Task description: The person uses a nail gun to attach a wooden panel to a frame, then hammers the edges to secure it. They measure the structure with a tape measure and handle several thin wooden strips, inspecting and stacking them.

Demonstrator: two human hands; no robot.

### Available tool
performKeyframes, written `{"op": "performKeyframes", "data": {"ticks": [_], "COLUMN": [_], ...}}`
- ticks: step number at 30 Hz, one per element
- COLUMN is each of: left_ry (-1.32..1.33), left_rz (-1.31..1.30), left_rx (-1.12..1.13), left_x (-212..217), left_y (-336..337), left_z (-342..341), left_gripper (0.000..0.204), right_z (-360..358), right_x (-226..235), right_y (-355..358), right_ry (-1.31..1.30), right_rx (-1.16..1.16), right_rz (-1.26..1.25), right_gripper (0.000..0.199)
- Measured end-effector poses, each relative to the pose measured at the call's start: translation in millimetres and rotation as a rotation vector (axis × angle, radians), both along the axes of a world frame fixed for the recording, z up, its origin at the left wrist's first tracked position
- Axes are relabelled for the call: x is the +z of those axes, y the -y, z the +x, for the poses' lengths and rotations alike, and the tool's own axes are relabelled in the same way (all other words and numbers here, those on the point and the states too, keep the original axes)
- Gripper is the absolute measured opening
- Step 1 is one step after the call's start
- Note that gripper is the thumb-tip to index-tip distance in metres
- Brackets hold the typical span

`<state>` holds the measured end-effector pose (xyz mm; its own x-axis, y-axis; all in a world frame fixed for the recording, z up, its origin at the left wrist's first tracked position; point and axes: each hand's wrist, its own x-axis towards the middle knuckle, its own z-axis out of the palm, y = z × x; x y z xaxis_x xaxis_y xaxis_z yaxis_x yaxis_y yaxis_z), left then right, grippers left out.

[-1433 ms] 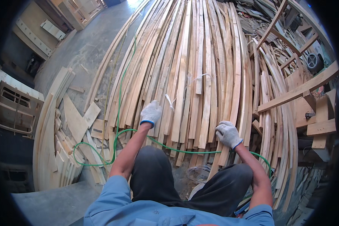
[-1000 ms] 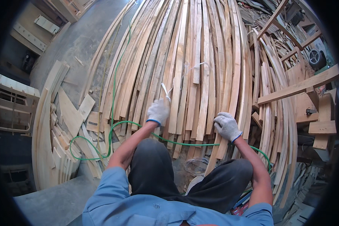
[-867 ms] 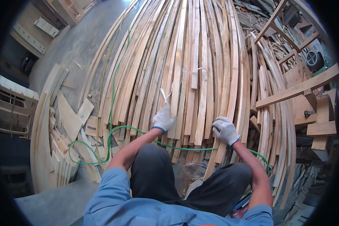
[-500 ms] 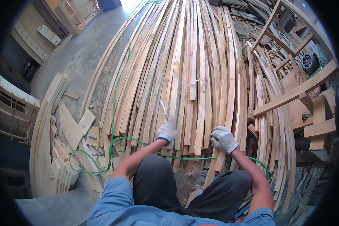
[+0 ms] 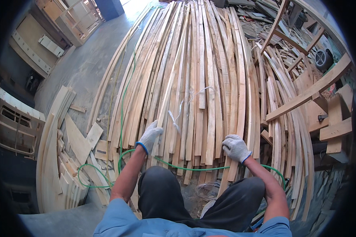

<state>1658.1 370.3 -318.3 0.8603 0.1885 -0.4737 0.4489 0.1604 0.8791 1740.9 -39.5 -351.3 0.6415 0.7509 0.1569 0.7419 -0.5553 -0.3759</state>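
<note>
Long sawn wooden strips (image 5: 178, 83) lie side by side in a wide pile in front of my knees. My left hand (image 5: 150, 136), in a white knit glove with a blue cuff, is closed around the near part of a pale wooden strip (image 5: 171, 85) on the left of the pile. My right hand (image 5: 236, 148), gloved the same way, has its fingers curled on another wooden strip (image 5: 232, 170) that reaches out towards my right knee. The undersides of both grips are hidden. A white plastic tie (image 5: 174, 119) lies loose on the wood between my hands.
A green hose (image 5: 194, 170) runs across the near ends of the strips and loops left. Shorter boards (image 5: 69, 177) are stacked at the left. At the right stand a wooden frame (image 5: 310, 96) and a motor (image 5: 322, 59), with offcuts behind.
My left hand has moved left, away from the white tie, and now grips a pale strip, which lies slanted over the others. My right hand stays at nearly the same place.
</note>
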Motion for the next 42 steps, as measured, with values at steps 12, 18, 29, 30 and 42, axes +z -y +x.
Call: {"op": "performKeyframes", "data": {"ticks": [12, 18, 29, 30, 42], "left_ry": [0.143, -0.122, -0.156, -0.117, -0.002], "left_rz": [-0.748, -0.267, 0.617, 0.552, 0.312], "left_rx": [-0.009, 0.0, 0.09, 0.116, 0.103], "left_x": [65, 29, -30, -27, 19], "left_y": [39, 16, -23, -18, 13], "left_z": [42, 54, 41, 39, 20], "left_gripper": [0.052, 0.02, 0.025, 0.024, 0.024], "right_z": [1, 3, 5, 6, 8], "right_x": [0, -5, -12, -9, -12], "right_y": [-6, 1, 7, 4, 0], "right_ry": [0.001, -0.041, 0.006, 0.004, 0.004], "right_rx": [0.001, -0.019, -0.016, -0.013, 0.002], "right_rz": [0.093, 0.115, 0.166, 0.167, 0.195], "right_gripper": [0.009, 0.009, 0.01, 0.01, 0.01]}}
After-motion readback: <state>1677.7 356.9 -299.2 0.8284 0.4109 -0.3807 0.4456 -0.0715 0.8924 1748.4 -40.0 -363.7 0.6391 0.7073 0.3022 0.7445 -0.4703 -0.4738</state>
